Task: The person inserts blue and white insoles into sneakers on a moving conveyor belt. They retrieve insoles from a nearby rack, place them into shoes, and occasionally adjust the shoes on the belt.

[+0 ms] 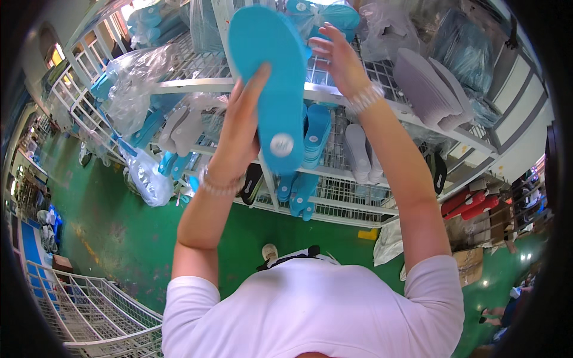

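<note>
Blue insole stack: gripped by the left hand, not yet set down

The blue insole stack (280,110) occupies the upper centre of the frame, upright with its broad end at the top and a round white label (282,145) near its lower end. Its thick right edge suggests several layers; their number cannot be told. The left hand (242,119) holds it from the left side, thumb on the blue face, the fingers largely hidden behind. The right hand (340,59), right of the stack, is empty as far as can be seen, its fingers loosely spread just beside the stack's edge; contact cannot be judged.

Behind stands a white rack (191,87). Its middle level carries more blue insoles (316,137) and pale grey insoles (358,152); a larger grey stack (427,89) leans at the upper right, and clear plastic bags (388,24) lie along the top.

As to progress, the grip appears complete and the stack seems to be clear of the shelves. Its placing remains undone. The insoles on the rack are in neither hand, and nothing shows how many, if any, await handling.
</note>
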`<state>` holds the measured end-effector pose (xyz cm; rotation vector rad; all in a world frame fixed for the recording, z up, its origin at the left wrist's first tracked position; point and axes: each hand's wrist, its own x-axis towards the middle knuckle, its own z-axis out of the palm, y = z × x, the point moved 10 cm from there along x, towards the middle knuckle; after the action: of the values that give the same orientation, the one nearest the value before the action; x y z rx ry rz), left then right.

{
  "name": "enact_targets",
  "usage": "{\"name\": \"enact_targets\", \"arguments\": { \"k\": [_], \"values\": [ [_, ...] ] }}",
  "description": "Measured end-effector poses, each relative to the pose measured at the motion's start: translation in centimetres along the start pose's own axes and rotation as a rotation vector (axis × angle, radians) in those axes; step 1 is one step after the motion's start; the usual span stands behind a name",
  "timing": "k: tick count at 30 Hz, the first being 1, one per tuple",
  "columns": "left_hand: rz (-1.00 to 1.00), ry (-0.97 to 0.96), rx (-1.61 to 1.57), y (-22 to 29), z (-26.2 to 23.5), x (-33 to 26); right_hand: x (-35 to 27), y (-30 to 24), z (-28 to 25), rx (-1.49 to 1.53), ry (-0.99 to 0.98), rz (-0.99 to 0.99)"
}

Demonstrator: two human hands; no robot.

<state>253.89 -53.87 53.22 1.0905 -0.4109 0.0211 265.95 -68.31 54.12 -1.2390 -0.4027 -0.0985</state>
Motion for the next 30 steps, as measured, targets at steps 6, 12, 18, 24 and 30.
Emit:
{"name": "enact_targets", "arguments": {
  "k": [6, 12, 18, 24, 30],
  "values": [
    [0.026, -0.049, 0.246, -2.4, 3.2, 10.9, -4.3, -4.5, -0.6, -0.286, 0.029, -0.188],
    [0.067, 0.141, 1.916, -1.1, -1.8, 15.8, -1.2, -0.7, -10.2, -0.341, 0.233, 0.202],
    [-0.439, 0.022, 2.062, -6.0, -5.8, 16.5, 0.4, 2.1, -9.3, -0.372, 0.183, 0.222],
    [-0.480, 0.238, 2.019, -4.2, -2.8, 13.8, 0.2, 2.6, -9.1, -0.346, 0.055, 0.247],
    [-0.344, 0.128, 1.869, -4.9, -1.5, 15.2, 1.5, 0.4, -8.9, -0.891, -0.048, 0.137]
  ]
}}
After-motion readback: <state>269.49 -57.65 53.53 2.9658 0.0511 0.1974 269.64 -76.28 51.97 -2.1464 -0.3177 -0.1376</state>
